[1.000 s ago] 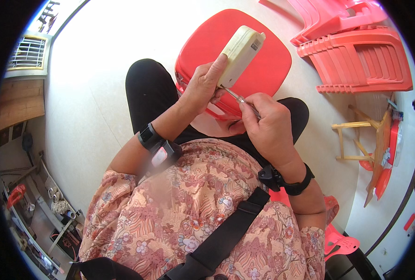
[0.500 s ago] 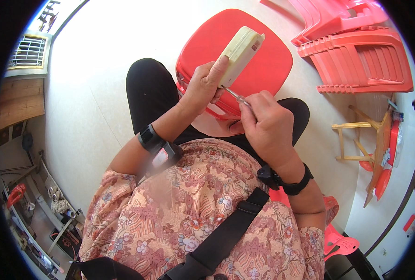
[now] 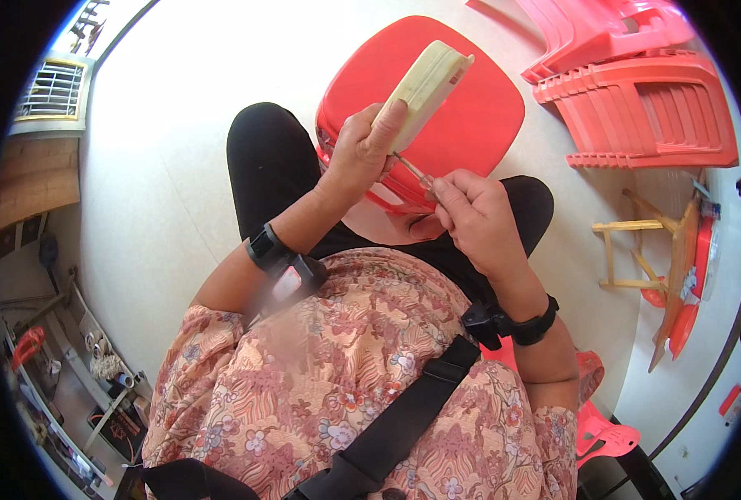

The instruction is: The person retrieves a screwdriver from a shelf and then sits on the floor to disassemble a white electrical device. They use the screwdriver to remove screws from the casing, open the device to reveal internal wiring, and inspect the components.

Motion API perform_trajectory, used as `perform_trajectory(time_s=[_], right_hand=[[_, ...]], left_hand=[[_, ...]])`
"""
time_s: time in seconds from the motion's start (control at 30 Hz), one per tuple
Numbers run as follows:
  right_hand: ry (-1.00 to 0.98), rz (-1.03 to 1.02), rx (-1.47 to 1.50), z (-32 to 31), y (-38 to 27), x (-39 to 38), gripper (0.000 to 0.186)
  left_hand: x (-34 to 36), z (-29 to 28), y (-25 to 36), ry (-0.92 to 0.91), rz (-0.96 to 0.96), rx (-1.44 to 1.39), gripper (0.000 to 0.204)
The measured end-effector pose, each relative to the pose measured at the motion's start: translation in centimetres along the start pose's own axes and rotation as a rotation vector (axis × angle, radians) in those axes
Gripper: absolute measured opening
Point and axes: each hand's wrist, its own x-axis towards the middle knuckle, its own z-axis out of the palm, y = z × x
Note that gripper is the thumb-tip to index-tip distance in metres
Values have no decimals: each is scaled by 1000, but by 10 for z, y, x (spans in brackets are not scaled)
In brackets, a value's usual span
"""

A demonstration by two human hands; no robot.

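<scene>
Pale cream, oblong plastic case with rounded edges [image 3: 427, 92] sits in the grasp of the left hand [image 3: 358, 158], its thumb pressed flat along one side and its other fingers curled round behind, mostly out of sight. Thumb and forefinger of the right hand [image 3: 479, 217] pinch the clear-handled screwdriver with a slim metal shaft [image 3: 412, 169]; its tip is at the near end of the case, though whether it sits in a hole or only touches is too small to tell. The right hand hides most of the handle, and the left hand covers part of the case's lower half.

Case and tool are tilted above the red, rounded-square plastic stool [image 3: 487, 100], which stands between two knees in black trousers [image 3: 266, 158]. Black wristbands with boxy attachments [image 3: 537, 325] circle both wrists. Nearer the body come a peach floral shirt [image 3: 337, 367] and a wide black strap [image 3: 404, 408] crossing it.

Farther right, stacked red plastic stools [image 3: 637, 112] stand near a yellowish wooden frame with legs [image 3: 633, 225]. Far left is a white-barred grille [image 3: 49, 92].
</scene>
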Motion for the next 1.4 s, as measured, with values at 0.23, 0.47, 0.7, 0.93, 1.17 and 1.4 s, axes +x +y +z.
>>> perform_trajectory(time_s=[0.23, 0.47, 0.7, 0.93, 1.17, 1.4], right_hand=[[-137, 319, 449, -7, 0, 1, 30], [-264, 450, 750, -12, 9, 3, 31], [-47, 237, 505, -2, 7, -1, 14], [88, -32, 47, -1, 8, -4, 11], [-2, 5, 130, -1, 8, -3, 15], [114, -151, -55, 2, 8, -3, 13]], left_hand=[[1, -2, 0, 32, 127, 158, 54], [0, -2, -1, 35, 210, 200, 50], [-1, -1, 0, -4, 119, 135, 52], [0, 0, 0, -16, 104, 94, 54], [0, -2, 0, -22, 101, 94, 55], [-1, 0, -1, -38, 70, 62, 57]])
